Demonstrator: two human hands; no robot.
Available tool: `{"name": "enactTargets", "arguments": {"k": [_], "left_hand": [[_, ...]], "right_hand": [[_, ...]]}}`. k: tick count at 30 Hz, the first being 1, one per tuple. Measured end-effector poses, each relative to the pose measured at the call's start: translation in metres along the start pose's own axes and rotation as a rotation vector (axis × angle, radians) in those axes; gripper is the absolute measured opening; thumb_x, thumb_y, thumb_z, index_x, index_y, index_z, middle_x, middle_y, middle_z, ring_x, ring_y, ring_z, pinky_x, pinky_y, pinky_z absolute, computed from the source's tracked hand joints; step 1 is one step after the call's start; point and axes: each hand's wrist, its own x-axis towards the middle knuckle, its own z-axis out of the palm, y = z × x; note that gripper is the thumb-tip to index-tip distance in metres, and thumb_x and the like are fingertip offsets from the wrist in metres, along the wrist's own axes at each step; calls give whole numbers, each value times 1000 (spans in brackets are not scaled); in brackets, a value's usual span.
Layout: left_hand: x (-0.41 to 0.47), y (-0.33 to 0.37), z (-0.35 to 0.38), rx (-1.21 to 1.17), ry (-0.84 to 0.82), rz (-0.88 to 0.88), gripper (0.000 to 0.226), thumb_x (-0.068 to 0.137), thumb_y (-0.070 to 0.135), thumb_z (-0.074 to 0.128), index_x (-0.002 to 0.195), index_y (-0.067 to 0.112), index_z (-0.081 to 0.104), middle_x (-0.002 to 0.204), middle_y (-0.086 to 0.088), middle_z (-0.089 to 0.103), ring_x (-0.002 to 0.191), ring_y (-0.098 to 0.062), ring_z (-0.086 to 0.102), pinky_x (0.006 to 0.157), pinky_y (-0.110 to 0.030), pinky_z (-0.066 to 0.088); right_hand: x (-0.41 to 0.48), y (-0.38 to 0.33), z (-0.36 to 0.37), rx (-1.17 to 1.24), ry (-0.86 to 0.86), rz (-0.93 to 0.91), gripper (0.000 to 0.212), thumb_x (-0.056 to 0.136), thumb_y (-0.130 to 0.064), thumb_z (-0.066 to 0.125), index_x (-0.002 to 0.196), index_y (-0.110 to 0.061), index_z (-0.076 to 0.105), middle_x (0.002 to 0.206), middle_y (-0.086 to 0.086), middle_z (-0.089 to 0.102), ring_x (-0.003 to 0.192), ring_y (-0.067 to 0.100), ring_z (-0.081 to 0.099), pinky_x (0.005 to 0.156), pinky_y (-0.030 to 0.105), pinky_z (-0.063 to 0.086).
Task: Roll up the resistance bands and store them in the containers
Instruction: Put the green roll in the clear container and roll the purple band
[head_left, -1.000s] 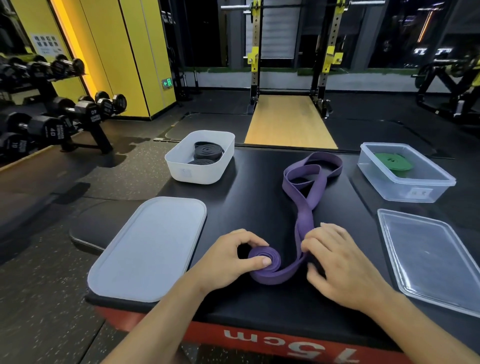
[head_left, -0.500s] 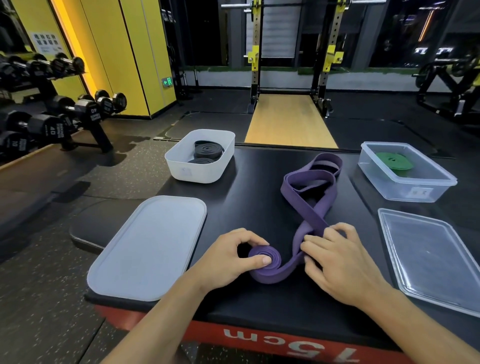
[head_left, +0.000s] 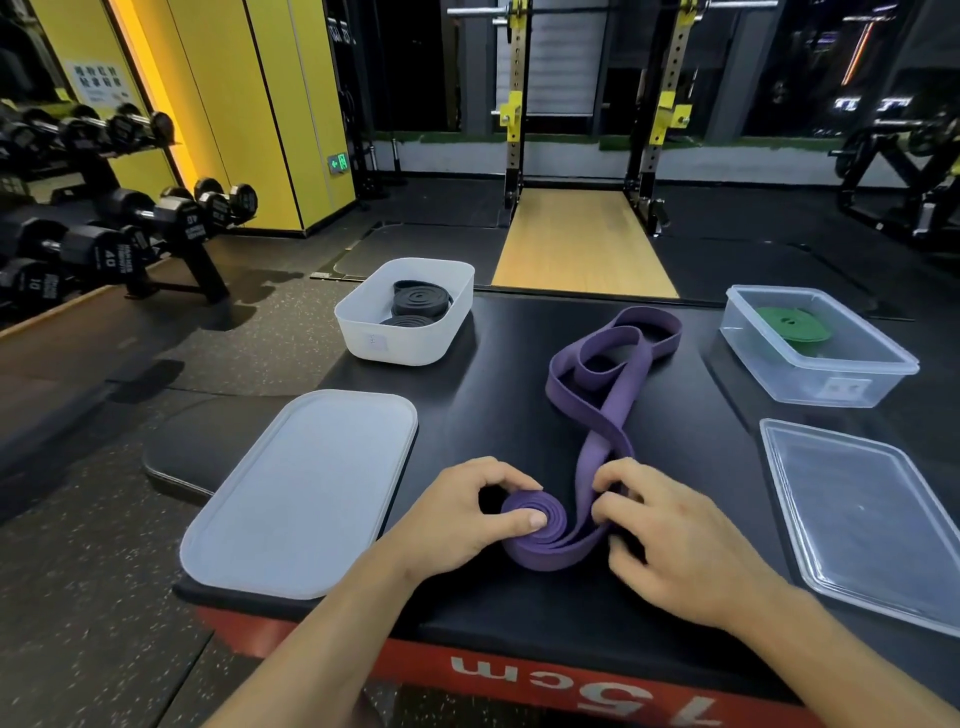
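1. Far left, the white lid (head_left: 301, 493) lay flat on the box (head_left: 493, 405). Behind it, the white tub (head_left: 395, 343) held two rolled black bands (head_left: 421, 304).
2. Our left hand (head_left: 457, 525) gripped the coil (head_left: 540, 540) near the front edge, thumb pressed on its centre and fingers curled round the far side.
3. The rest of the purple band (head_left: 613, 364) trailed off toward the back in loose, twisted loops.
4. Our right hand (head_left: 680, 545) pinched the tail just beside the coil.
5. On the right sat the clear tub (head_left: 810, 384) with a rolled green band (head_left: 789, 325), and its clear lid (head_left: 872, 519) lay in front.
6. Our worries, honestly:
   - That twist looked likely to get wound in and leave a lumpy roll.
   - If the thumb let up, we'd guess the springy coil would pop open.
   - Uneven feed from the right could also make it cone out sideways.
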Motion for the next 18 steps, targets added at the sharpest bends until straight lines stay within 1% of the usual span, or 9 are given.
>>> {"name": "enactTargets", "arguments": {"k": [2, 4, 8, 10, 12, 13, 15, 17, 18], "left_hand": [[0, 0, 0, 7, 1, 4, 24, 85, 38, 84, 107, 42, 74, 112, 15, 72, 112, -1, 64, 101, -19, 45], [1, 0, 1, 4, -1, 6, 24, 85, 37, 84, 107, 41, 74, 112, 15, 72, 112, -2, 64, 101, -20, 45], [1, 0, 0, 9, -6, 3, 25, 86, 36, 84, 109, 36, 76, 112, 15, 72, 114, -3, 64, 103, -22, 45], [2, 0, -1, 9, -17, -4, 24, 86, 36, 84, 109, 37, 76, 114, 16, 73, 117, -1, 63, 105, -23, 44], [2, 1, -2, 4, -26, -10, 24, 86, 36, 84, 108, 39, 76, 115, 17, 73, 119, 0, 62, 106, -23, 44], [2, 1, -2, 2, -27, -9, 25, 86, 36, 84, 109, 38, 76, 115, 16, 73, 120, 1, 62, 105, -22, 44], [1, 1, -1, -20, -17, -7, 30, 84, 34, 86, 113, 35, 77, 113, 16, 74, 117, 1, 63, 103, -19, 43], [0, 2, 1, -86, 10, -15, 44, 81, 30, 89, 120, 32, 70, 104, 12, 75, 115, -2, 64, 104, -21, 43], [0, 2, 1, -122, 18, -20, 51, 79, 27, 91, 123, 31, 63, 100, 9, 76, 117, -3, 64, 106, -24, 42]], "right_hand": [[-4, 4, 1, 65, -34, 6, 21, 86, -40, 59, 104, -30, 62, 128, -19, 47, 90, 2, 54, 73, 26, 52], [-2, 7, 6, 102, -16, 10, 25, 94, -47, 56, 111, -29, 63, 130, -19, 46, 95, 2, 56, 77, 27, 54], [11, 8, 15, 75, 45, 24, 24, 98, -42, 56, 100, -21, 66, 119, -12, 50, 85, 9, 60, 71, 35, 57], [18, 6, 16, 43, 45, 23, 24, 97, -41, 55, 96, -20, 66, 115, -11, 49, 81, 10, 59, 67, 35, 55], [25, 6, 13, 21, 59, 27, 22, 93, -43, 60, 97, -21, 65, 116, -12, 49, 84, 13, 60, 68, 33, 54], [27, 8, 10, 13, 73, 34, 24, 89, -44, 66, 101, -23, 64, 119, -12, 50, 89, 15, 61, 72, 33, 54], [32, 12, 4, -20, 63, 29, 46, 80, -43, 80, 119, -25, 63, 131, -12, 53, 107, 18, 59, 88, 36, 54], [38, 11, 1, -11, -50, -78, 66, 80, -32, 83, 140, -28, 56, 146, -14, 51, 130, 13, 50, 112, 39, 40], [41, 7, 1, 45, -126, -118, 69, 82, -23, 79, 146, -31, 51, 149, -18, 50, 136, 5, 44, 120, 39, 31]]}}
